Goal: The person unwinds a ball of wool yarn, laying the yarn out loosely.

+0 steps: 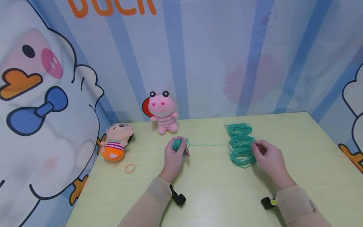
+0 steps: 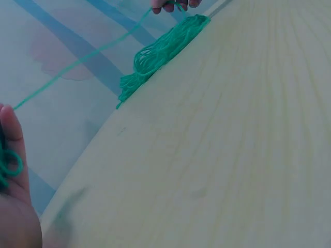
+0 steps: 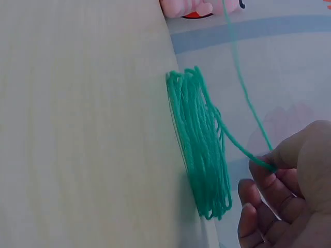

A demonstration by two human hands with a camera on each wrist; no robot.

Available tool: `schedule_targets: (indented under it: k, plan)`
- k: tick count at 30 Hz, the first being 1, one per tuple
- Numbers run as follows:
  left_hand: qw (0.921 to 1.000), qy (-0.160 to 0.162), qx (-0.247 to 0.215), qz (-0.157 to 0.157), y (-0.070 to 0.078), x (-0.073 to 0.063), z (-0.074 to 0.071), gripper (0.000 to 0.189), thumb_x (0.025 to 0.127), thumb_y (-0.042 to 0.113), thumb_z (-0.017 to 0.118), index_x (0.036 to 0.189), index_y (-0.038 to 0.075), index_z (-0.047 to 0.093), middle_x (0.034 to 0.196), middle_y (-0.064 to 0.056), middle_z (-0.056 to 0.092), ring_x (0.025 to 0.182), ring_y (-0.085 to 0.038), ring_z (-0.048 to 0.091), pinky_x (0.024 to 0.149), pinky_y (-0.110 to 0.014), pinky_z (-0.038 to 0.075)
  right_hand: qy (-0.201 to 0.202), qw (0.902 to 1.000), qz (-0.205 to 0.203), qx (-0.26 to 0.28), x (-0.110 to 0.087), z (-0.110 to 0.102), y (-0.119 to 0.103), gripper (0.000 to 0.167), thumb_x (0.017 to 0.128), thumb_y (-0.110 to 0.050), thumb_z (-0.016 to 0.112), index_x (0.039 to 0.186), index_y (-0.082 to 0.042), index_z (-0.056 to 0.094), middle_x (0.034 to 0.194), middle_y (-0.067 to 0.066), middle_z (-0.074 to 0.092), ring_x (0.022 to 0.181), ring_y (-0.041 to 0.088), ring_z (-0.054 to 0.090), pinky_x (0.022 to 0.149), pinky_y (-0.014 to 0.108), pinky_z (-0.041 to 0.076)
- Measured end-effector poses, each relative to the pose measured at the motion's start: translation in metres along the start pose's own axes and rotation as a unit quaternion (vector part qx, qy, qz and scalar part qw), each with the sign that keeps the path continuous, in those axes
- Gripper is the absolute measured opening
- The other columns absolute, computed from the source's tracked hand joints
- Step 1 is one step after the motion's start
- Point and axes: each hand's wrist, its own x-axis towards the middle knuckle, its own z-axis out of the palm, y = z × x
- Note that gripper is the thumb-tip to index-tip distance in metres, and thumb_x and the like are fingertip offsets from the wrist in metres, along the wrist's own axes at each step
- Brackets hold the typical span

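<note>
My left hand holds a small ball of green yarn, its fingers curled round it. From that ball a single strand stretches across to a loose, looped skein of green yarn lying on the table. At the skein's right edge my right hand pinches a strand between thumb and forefinger. The right wrist view shows this pinched strand rising from the skein to the fingertips. In the left wrist view only part of the left hand shows, with yarn loops against it.
A pink plush toy stands at the table's back edge. To its left sits a doll in orange shorts, with a small tan ring in front of it. A printed cloth hangs behind the pale wooden table.
</note>
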Motion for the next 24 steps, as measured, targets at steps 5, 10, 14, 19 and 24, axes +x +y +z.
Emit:
schedule_targets:
  k: [5,10,14,19,24]
  plan:
    - [0.9998,0.020,-0.003,0.000,0.000,0.000,-0.001,0.015,0.113,0.025,0.065,0.117,0.010,0.066,0.094,-0.009,0.065,0.069,-0.014,0.064,0.064,-0.024,0.061,-0.025,0.9986,0.034,-0.033,0.002,-0.009,0.011,0.039,0.114,-0.034,0.057,0.130,-0.003,0.074,0.118,0.021,0.078,0.102,0.034,0.072,0.080,0.033,0.054]
    - [0.9996,0.021,-0.019,-0.001,0.000,0.000,-0.001,0.015,0.113,0.023,0.065,0.115,0.009,0.066,0.093,-0.008,0.065,0.069,-0.014,0.063,0.065,-0.023,0.060,-0.044,0.9962,0.046,-0.060,0.001,-0.016,0.018,0.039,0.112,-0.032,0.058,0.128,-0.001,0.074,0.117,0.022,0.078,0.102,0.036,0.073,0.079,0.037,0.055]
    - [0.9999,0.005,-0.015,-0.001,0.000,-0.001,-0.001,0.016,0.113,0.022,0.065,0.115,0.006,0.068,0.092,-0.005,0.067,0.071,-0.013,0.065,0.066,-0.023,0.062,-0.066,0.9939,0.052,-0.070,0.002,-0.017,0.016,0.040,0.111,-0.030,0.058,0.130,0.002,0.073,0.119,0.023,0.077,0.102,0.037,0.072,0.082,0.046,0.057]
    - [0.9998,-0.017,-0.014,0.005,0.000,-0.001,0.000,0.017,0.113,0.020,0.065,0.115,0.003,0.068,0.092,-0.007,0.068,0.069,-0.012,0.066,0.066,-0.024,0.063,-0.036,0.9963,0.026,-0.073,-0.001,-0.007,-0.001,0.046,0.112,-0.030,0.056,0.142,0.004,0.065,0.130,0.030,0.067,0.110,0.046,0.066,0.086,0.058,0.056]
    - [0.9993,-0.028,-0.025,0.002,-0.001,-0.001,0.001,0.016,0.112,0.019,0.066,0.114,0.003,0.067,0.094,-0.012,0.068,0.070,-0.013,0.068,0.067,-0.024,0.064,0.019,0.9965,-0.070,-0.042,-0.003,0.013,-0.030,0.035,0.110,-0.020,0.062,0.134,0.004,0.070,0.127,0.027,0.069,0.112,0.044,0.066,0.091,0.061,0.057]
